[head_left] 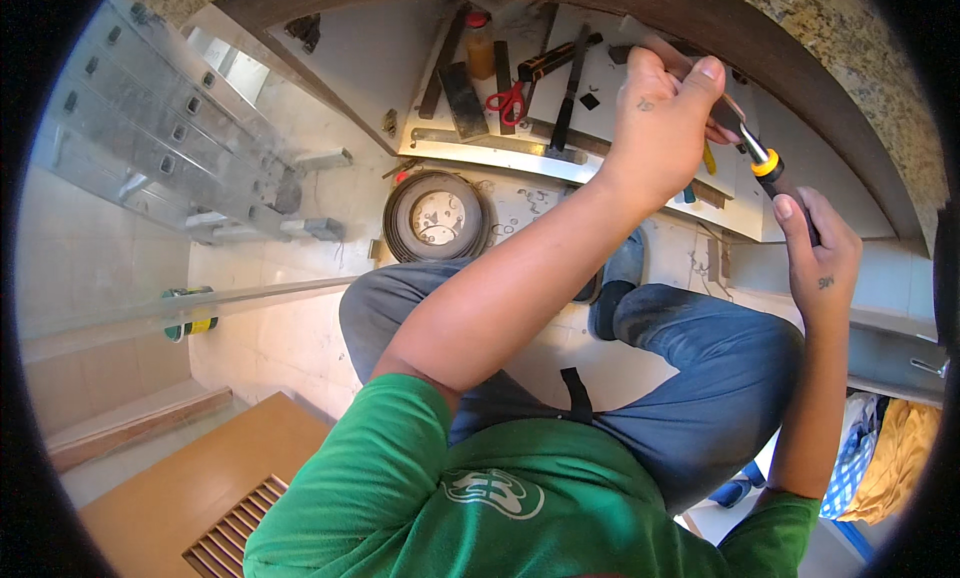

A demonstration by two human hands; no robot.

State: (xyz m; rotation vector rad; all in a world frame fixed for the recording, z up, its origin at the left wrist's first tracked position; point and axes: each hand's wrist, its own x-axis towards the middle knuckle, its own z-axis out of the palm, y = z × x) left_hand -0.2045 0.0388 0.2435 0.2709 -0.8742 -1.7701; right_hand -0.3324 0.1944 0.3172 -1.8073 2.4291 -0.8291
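My right hand (pixel 822 253) is closed round the dark handle of a hand tool (pixel 766 166) with a yellow collar and a metal shaft bent near its upper end. Up and left of it, my left hand (pixel 662 128) pinches a narrow flat strip (pixel 662 50), which sticks out past the fingers. A thin part runs between the hand and the tool's shaft; whether strip and tool are one piece I cannot tell. Both hands are at the opening of a low cabinet (pixel 340 73), just under a brown front edge. My left palm and fingertips are partly hidden.
On the cabinet floor lie red-handled scissors (pixel 507 104), a black-and-yellow knife (pixel 553 62), a red-capped bottle (pixel 480 53) and dark strips. A coiled dark band (pixel 399 218) rests on the tiles. A metal ladder (pixel 165 128) stands left; cloths (pixel 893 458) hang lower right.
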